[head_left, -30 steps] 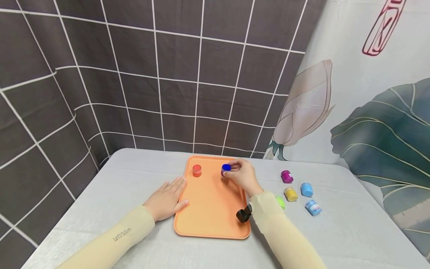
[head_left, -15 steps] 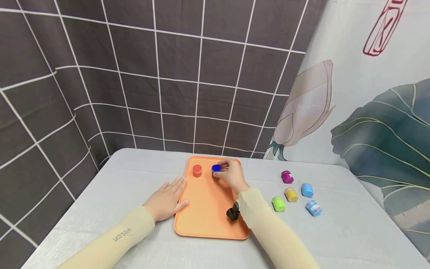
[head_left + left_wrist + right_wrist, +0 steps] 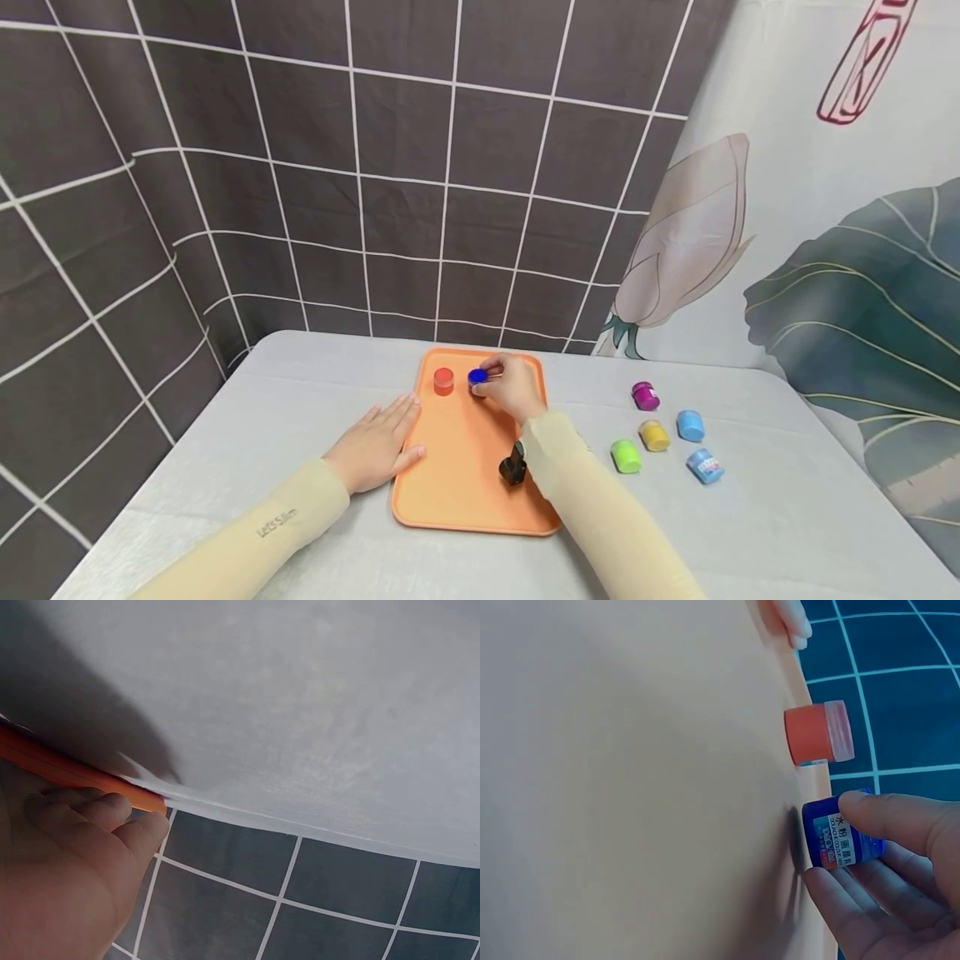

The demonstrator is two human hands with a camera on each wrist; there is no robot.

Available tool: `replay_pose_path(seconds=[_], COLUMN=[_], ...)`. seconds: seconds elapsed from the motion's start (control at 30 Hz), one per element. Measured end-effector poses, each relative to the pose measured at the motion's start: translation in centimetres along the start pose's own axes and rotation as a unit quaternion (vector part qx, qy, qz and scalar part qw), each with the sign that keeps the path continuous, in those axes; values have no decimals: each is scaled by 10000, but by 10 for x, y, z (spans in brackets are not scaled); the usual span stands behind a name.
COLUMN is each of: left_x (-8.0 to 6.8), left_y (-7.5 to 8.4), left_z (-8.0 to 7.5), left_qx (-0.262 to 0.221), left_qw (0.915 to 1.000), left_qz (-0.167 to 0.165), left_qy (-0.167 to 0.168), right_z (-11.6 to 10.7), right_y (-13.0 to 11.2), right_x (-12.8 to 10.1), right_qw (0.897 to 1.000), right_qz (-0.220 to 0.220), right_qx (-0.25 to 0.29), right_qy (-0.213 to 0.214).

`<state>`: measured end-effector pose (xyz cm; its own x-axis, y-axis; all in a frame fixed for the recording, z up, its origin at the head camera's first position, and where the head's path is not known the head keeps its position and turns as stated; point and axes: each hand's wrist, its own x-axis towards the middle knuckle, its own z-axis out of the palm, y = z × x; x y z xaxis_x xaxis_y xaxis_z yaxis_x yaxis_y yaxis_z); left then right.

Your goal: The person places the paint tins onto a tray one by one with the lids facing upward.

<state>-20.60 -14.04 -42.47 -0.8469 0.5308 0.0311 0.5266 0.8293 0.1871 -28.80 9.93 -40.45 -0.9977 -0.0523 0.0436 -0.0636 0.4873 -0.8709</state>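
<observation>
Between thumb and fingers, my right hand [image 3: 514, 388] pinches a blue paint jar [image 3: 844, 831] over the far part of the orange tray [image 3: 457, 467]. In the right wrist view its label faces the camera, and a shadow lies beside its base; whether it touches the tray I cannot tell. Just left of it, a red paint jar [image 3: 443, 382] with a clear lid stands upright on the tray. My left hand [image 3: 372, 446] rests flat at the tray's left edge, fingers straight, thumb over the rim.
Right of the tray, several paint jars lie on the grey-white tabletop [image 3: 315, 375]: purple [image 3: 645, 396], yellow [image 3: 654, 435], green [image 3: 626, 456], and two light blue jars, one a blue jar [image 3: 691, 425] behind the other. A dark grid-patterned cloth [image 3: 397, 208] hangs behind the table.
My right hand has carried the blue jar leftward across the tray, closer to the red jar. The green jar, partly covered by the sleeve before, is fully visible. The left hand stays in place.
</observation>
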Motion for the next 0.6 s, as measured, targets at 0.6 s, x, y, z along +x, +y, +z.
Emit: replay_pose_path(seconds=[0.6], left_x=[1], left_y=[-4], left_z=[4], left_qx=[-25], left_qw=[10000], left_qz=[0], left_qy=[14], right_z=[7], right_y=[4], right_x=[3], right_qw=[9992], right_qz=[-9], right_qx=[-395], right_qy=[75])
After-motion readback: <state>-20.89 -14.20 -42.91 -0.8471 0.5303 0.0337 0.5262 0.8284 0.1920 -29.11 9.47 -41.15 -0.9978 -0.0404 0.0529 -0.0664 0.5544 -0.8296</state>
